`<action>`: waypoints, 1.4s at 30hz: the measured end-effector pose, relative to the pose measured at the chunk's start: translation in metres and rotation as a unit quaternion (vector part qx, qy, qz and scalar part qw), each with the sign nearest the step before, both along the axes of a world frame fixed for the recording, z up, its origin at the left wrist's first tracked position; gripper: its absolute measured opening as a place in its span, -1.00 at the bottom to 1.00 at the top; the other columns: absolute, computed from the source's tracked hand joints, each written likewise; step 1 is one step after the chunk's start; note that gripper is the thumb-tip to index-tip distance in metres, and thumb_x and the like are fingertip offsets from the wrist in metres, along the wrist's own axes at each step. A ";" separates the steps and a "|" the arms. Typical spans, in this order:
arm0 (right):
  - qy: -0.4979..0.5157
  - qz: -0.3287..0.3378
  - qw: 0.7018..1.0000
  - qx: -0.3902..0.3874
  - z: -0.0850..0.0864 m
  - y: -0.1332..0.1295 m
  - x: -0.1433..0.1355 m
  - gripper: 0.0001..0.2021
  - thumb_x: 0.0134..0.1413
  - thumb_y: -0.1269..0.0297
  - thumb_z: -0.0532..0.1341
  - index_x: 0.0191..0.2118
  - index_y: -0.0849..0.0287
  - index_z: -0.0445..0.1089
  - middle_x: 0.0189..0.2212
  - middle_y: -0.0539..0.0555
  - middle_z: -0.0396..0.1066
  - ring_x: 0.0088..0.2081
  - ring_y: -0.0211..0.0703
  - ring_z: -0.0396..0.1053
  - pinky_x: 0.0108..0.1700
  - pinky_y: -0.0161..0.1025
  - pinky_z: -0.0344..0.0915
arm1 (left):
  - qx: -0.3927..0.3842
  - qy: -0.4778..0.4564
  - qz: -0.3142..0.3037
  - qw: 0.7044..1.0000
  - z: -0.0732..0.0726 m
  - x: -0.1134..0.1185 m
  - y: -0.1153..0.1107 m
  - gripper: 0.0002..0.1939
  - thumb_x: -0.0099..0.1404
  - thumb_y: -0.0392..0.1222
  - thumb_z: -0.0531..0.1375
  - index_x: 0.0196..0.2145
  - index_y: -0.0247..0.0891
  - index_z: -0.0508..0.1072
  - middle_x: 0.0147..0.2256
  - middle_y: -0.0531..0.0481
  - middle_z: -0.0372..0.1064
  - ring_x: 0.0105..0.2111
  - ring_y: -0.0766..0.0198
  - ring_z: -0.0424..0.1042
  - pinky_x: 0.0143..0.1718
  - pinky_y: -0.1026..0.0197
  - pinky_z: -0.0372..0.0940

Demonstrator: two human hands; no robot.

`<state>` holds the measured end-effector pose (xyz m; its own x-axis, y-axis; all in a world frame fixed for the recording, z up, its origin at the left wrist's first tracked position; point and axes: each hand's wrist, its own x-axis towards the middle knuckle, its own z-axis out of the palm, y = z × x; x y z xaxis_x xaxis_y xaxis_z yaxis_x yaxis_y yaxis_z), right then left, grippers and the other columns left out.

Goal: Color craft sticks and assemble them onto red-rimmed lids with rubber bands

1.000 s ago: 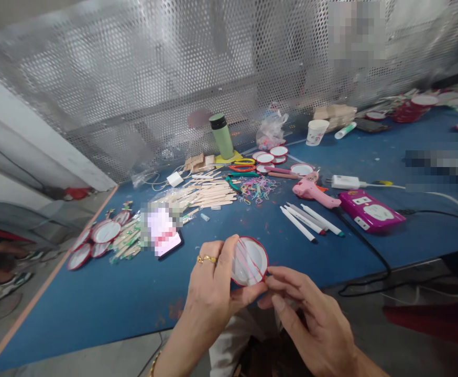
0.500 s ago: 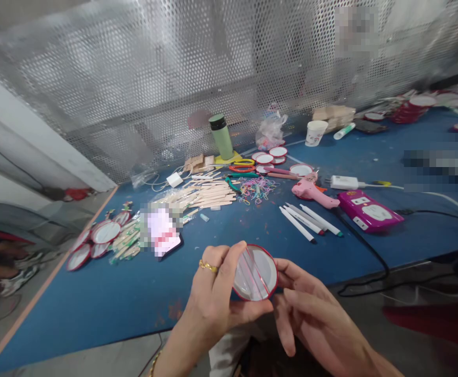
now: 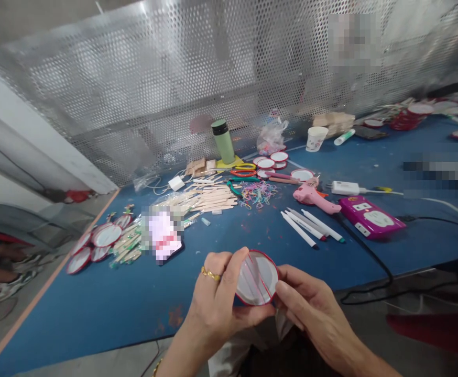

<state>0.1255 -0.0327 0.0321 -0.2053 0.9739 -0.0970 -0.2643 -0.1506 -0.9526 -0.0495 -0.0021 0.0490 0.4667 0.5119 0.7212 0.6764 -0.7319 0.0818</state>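
Observation:
A round, red-rimmed disc (image 3: 257,277) with a pale face and a clear strip across it is held up over the table's front edge. My left hand (image 3: 217,298), with a gold ring, grips its left side and lower edge. At the disc's right rim, my right hand (image 3: 311,303) pinches with thumb and fingers. Beyond the hands lie several white markers (image 3: 311,225), a pink glue gun (image 3: 317,198) and a heap of coloured rubber bands (image 3: 258,193).
On the blue table (image 3: 134,309) are a phone (image 3: 164,235), wooden sticks (image 3: 215,196), more red-rimmed discs (image 3: 107,234), a green bottle (image 3: 223,142), a paper cup (image 3: 316,139) and a purple power strip (image 3: 370,217) with cables. A person's legs (image 3: 1,262) show at the left.
My right thumb and fingers have closed on the disc's right rim, where the hand was looser before. The view has shifted slightly, while my left hand keeps its grip.

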 end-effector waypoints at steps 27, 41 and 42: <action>-0.286 -0.043 0.944 0.156 0.009 0.037 0.023 -0.66 0.15 0.06 0.12 -0.13 0.22 0.42 -0.66 -0.07 0.30 -0.62 -0.29 0.26 -0.58 -0.39 0.19 | -0.598 -0.299 0.049 0.742 0.000 0.008 0.018 -0.74 0.19 -0.01 0.12 -0.51 -0.26 0.31 -0.64 0.07 0.38 -0.74 0.39 0.32 -0.72 0.39 0.17; -0.693 0.020 0.683 0.229 0.080 0.190 0.070 -0.82 0.02 0.40 0.18 -0.33 0.22 0.56 -0.38 0.10 0.55 -0.34 -0.17 0.44 -0.38 -0.35 0.13 | -0.558 -0.291 0.096 0.771 -0.015 0.007 0.016 -0.74 0.16 -0.03 0.10 -0.55 -0.24 0.24 -0.66 0.07 0.37 -0.77 0.42 0.30 -0.76 0.43 0.12; -0.704 0.044 0.676 0.213 0.075 0.196 0.064 -0.81 0.00 0.42 0.17 -0.34 0.24 0.56 -0.41 0.12 0.55 -0.35 -0.16 0.45 -0.39 -0.35 0.13 | -0.556 -0.292 0.093 0.772 -0.015 0.007 0.016 -0.74 0.16 -0.04 0.10 -0.56 -0.24 0.23 -0.66 0.07 0.37 -0.77 0.42 0.30 -0.76 0.43 0.12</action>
<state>0.1899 0.1638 0.1072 -0.2603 0.9651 0.0280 0.9420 0.2602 -0.2121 -0.0428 0.0136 0.0344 0.0711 0.9856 -0.1536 0.3712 0.1167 0.9212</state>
